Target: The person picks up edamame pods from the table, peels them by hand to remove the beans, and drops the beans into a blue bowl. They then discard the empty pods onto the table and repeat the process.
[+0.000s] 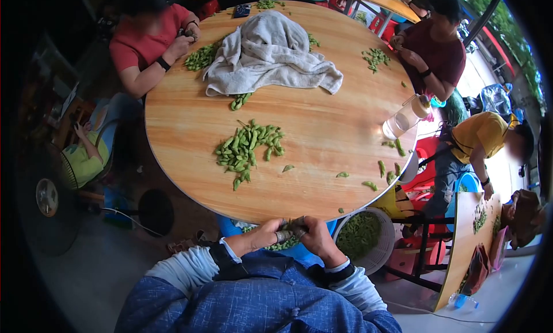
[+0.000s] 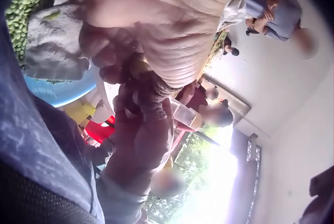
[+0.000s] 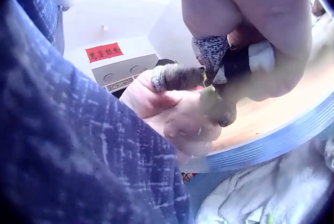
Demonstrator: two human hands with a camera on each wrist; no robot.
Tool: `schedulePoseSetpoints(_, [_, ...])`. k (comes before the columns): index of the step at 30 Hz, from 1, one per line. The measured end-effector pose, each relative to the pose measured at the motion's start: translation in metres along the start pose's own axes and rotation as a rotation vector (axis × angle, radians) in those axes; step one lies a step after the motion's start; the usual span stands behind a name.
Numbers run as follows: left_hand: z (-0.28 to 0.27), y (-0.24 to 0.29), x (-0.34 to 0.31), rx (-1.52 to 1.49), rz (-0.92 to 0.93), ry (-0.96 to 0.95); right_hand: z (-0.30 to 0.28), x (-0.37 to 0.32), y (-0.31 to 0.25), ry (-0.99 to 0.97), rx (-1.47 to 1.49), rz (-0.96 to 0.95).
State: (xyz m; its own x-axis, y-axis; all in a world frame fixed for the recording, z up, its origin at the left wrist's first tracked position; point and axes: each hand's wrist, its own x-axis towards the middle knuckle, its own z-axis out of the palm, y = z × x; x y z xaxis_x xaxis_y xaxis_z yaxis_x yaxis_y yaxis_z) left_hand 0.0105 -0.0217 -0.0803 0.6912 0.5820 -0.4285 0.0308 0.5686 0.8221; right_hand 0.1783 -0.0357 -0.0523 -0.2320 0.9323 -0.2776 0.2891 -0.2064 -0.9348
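Both hands meet in front of the person's body, just off the table's near edge. Grey wraps cover some of the fingertips. In the right wrist view a green soybean pod (image 3: 211,100) shows between them, partly hidden by fingers. My left hand (image 1: 260,236) pinches it from one side, and my right hand (image 1: 319,239) pinches it from the other. A loose pile of soybean pods (image 1: 245,146) lies on the round wooden table (image 1: 322,123) beyond the hands. Beneath the hands, a blue basin (image 1: 299,252) contains green beans.
A white basket (image 1: 387,236) of green pods stands right of the basin. On the table are a crumpled grey cloth (image 1: 268,51), a water bottle (image 1: 406,119) and scattered pods (image 1: 381,169). Other people sit around it. A fan (image 1: 49,198) stands at the left.
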Motion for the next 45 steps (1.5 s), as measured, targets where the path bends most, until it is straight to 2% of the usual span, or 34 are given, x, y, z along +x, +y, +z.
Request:
schedulePoseSetpoints(3, [-0.003,-0.002,0.003,0.172,0.139,0.05,0.003,0.003,0.009,0.029,0.148,-0.01])
schedulePoseSetpoints(5, [-0.005,0.002,0.001,0.054,0.011,0.072,0.001,0.006,0.006,0.007,0.222,0.047])
schedulePoseSetpoints(7, [-0.003,0.015,-0.004,-0.094,-0.12,0.146,0.002,0.006,0.0,-0.013,0.132,0.032])
schedulePoseSetpoints(10, [-0.009,0.013,-0.004,-0.15,-0.155,0.123,0.003,0.007,-0.005,-0.024,0.048,-0.006])
schedulePoseSetpoints(11, [-0.013,0.008,-0.003,-0.08,-0.185,0.129,0.004,0.007,-0.002,-0.044,0.015,-0.019])
schedulePoseSetpoints(15, [-0.015,-0.014,0.004,0.016,-0.184,0.076,0.007,-0.002,0.012,-0.048,-0.062,-0.05])
schedulePoseSetpoints(18, [-0.011,-0.026,0.009,-0.047,-0.153,0.147,0.001,-0.004,0.003,-0.037,-0.214,0.044])
schedulePoseSetpoints(19, [-0.015,-0.028,0.01,-0.102,-0.171,0.1,-0.002,-0.005,0.002,-0.021,-0.192,0.035])
schedulePoseSetpoints(22, [-0.02,-0.029,0.007,0.207,-0.139,0.01,-0.016,-0.013,0.01,0.049,-0.122,0.017])
schedulePoseSetpoints(23, [-0.026,-0.024,0.003,0.563,-0.042,-0.048,-0.03,-0.019,0.011,0.092,-0.159,0.081])
schedulePoseSetpoints(24, [-0.023,-0.007,-0.006,0.666,0.091,-0.091,-0.046,-0.028,0.013,0.208,-0.208,0.087])
schedulePoseSetpoints(26, [-0.018,0.018,-0.017,1.035,0.082,-0.175,-0.084,-0.042,0.037,0.33,-0.445,0.215])
schedulePoseSetpoints(27, [-0.023,0.01,-0.017,1.134,0.283,-0.168,-0.1,-0.051,0.045,0.395,-0.552,0.343])
schedulePoseSetpoints(29, [-0.028,0.023,-0.01,0.947,0.265,-0.017,-0.121,-0.069,0.08,0.521,-0.682,0.294])
schedulePoseSetpoints(30, [-0.031,0.031,-0.005,0.85,0.255,0.054,-0.122,-0.072,0.086,0.542,-0.622,0.281])
schedulePoseSetpoints(31, [-0.037,0.043,0.004,0.941,0.282,0.226,-0.122,-0.075,0.09,0.563,-0.562,0.27])
schedulePoseSetpoints(32, [-0.04,0.059,0.013,0.885,0.28,0.406,-0.122,-0.076,0.092,0.584,-0.502,0.26])
schedulePoseSetpoints(34, [-0.064,0.074,0.042,1.002,0.327,0.698,-0.109,-0.072,0.091,0.57,-0.392,0.293])
schedulePoseSetpoints(36, [-0.091,0.081,0.071,1.313,0.288,0.827,-0.093,-0.064,0.074,0.547,-0.312,0.291])
schedulePoseSetpoints(38, [-0.104,0.081,0.087,1.389,0.263,0.826,-0.081,-0.056,0.05,0.49,-0.309,0.255])
schedulePoseSetpoints(41, [-0.11,0.076,0.094,1.457,0.257,0.793,-0.063,-0.043,0.035,0.457,-0.058,0.165])
schedulePoseSetpoints(44, [-0.095,0.076,0.068,1.081,0.355,0.726,-0.049,-0.025,0.0,0.36,0.162,0.107])
schedulePoseSetpoints(45, [-0.094,0.073,0.062,0.9,0.291,0.602,-0.043,-0.017,-0.008,0.337,0.216,0.114])
